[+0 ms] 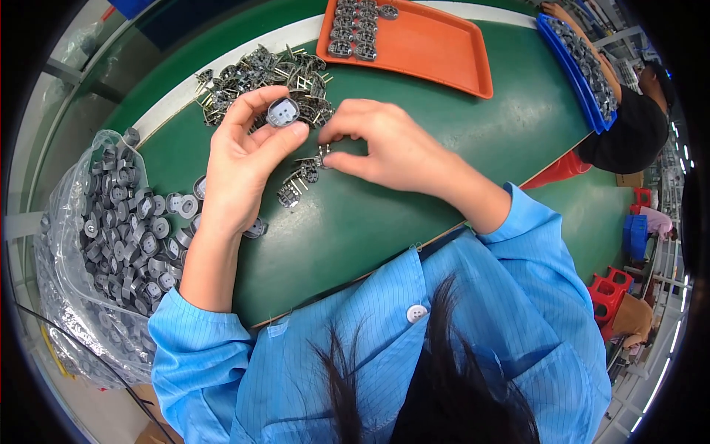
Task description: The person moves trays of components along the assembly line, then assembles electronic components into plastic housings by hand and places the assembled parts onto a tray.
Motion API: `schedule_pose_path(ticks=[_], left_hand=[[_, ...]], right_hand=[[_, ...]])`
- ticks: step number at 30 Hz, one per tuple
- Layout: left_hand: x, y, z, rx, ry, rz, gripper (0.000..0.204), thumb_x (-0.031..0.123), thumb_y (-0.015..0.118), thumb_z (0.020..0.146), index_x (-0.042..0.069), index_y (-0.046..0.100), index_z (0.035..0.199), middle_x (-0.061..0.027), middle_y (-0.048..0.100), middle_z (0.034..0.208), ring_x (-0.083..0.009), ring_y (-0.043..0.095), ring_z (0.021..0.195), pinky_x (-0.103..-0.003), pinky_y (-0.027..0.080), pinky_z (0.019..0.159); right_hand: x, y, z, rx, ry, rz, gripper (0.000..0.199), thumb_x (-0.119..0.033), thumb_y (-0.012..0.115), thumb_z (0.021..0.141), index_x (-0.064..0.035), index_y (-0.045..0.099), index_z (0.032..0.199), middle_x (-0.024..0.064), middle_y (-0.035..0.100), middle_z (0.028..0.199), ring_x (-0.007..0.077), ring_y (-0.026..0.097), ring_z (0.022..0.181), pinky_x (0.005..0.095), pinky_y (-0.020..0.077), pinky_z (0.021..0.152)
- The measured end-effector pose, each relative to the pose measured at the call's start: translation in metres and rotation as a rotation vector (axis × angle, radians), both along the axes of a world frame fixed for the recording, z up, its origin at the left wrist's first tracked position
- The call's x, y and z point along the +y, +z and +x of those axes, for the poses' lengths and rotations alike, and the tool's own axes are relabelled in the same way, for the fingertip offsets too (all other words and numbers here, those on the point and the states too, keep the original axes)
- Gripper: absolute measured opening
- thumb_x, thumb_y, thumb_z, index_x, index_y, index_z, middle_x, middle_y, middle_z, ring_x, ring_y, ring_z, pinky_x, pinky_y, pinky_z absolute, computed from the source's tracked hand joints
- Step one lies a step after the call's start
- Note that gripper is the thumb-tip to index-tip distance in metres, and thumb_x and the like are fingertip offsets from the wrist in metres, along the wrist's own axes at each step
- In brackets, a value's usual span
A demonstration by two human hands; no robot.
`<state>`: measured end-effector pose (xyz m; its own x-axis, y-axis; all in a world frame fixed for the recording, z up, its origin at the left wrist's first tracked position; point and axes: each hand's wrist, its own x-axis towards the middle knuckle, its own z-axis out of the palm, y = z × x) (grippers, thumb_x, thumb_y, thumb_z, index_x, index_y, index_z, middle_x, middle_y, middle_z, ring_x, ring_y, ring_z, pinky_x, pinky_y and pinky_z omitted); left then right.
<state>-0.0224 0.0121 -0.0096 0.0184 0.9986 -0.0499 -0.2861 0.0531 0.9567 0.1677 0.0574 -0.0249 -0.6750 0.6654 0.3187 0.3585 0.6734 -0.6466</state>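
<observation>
While our left hand (240, 159) pinches a small round grey plastic cap (282, 112) by its rim between thumb and fingertips above the green mat (444, 133), our right hand (388, 148) closes its thumb and forefinger on a tiny pronged metal clip (323, 154) just beside it. We judge the cap light, stiff and a little slick, so the rim is the place to hold; the clip's thin prongs look easily bent, so we take its body.

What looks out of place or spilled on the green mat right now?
A few round grey discs lie loose on the green mat, outside the clear bag of discs beside the left hand. The pronged metal parts sit in an untidy heap. Nothing looks damaged.
</observation>
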Motion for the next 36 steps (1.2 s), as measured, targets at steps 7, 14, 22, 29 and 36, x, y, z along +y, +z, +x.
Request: schedule_pose_path(ticks=[7, 14, 22, 29, 36], left_hand=[[-0.006, -0.006, 0.015, 0.331, 0.013, 0.153, 0.038, -0.005, 0.068, 0.077, -0.003, 0.054, 0.112, -0.0090, 0.060, 0.101, -0.0090, 0.061, 0.085, -0.021, 0.052, 0.074], [-0.011, -0.006, 0.022, 0.369, -0.053, 0.154, 0.038, -0.003, 0.070, 0.075, -0.004, 0.058, 0.111, -0.0090, 0.065, 0.087, -0.0108, 0.065, 0.078, -0.023, 0.055, 0.072], [-0.013, -0.008, 0.021, 0.517, 0.008, 0.225, 0.031, -0.004, 0.070, 0.073, -0.004, 0.063, 0.103, -0.0093, 0.061, 0.090, -0.0105, 0.063, 0.076, -0.023, 0.056, 0.068], [-0.021, -0.004, 0.028, 0.627, 0.012, 0.400, 0.032, -0.008, 0.069, 0.072, -0.003, 0.063, 0.103, -0.0112, 0.056, 0.103, -0.0165, 0.064, 0.082, -0.025, 0.058, 0.066], [-0.020, -0.009, 0.032, 0.748, 0.020, 0.572, 0.034, -0.012, 0.068, 0.070, -0.001, 0.060, 0.102, -0.0119, 0.053, 0.103, -0.0214, 0.064, 0.080, -0.026, 0.057, 0.063]], right_hand=[[0.007, 0.020, 0.025, 0.206, -0.149, -0.306, 0.009, -0.012, 0.070, 0.075, -0.0056, 0.065, 0.078, 0.0055, 0.060, 0.070, 0.0195, 0.058, 0.065, 0.0301, 0.0470, 0.057], [-0.002, 0.025, 0.003, 0.257, -0.046, 0.024, 0.009, -0.010, 0.069, 0.076, -0.0040, 0.064, 0.079, 0.0060, 0.058, 0.079, 0.0214, 0.058, 0.070, 0.0315, 0.0451, 0.052], [-0.013, 0.025, -0.004, 0.148, -0.109, 0.099, 0.012, -0.007, 0.069, 0.076, -0.0025, 0.061, 0.085, 0.0082, 0.058, 0.084, 0.0216, 0.061, 0.070, 0.0306, 0.0505, 0.056], [-0.005, 0.030, 0.007, 0.189, -0.104, -0.714, 0.020, -0.006, 0.071, 0.077, 0.0035, 0.062, 0.093, 0.0090, 0.066, 0.075, 0.0125, 0.066, 0.070, 0.0242, 0.0533, 0.064], [-0.020, 0.023, 0.008, 0.251, -0.157, -0.404, 0.018, -0.004, 0.069, 0.078, 0.0032, 0.061, 0.092, 0.0077, 0.067, 0.076, 0.0118, 0.066, 0.069, 0.0245, 0.0536, 0.064]])
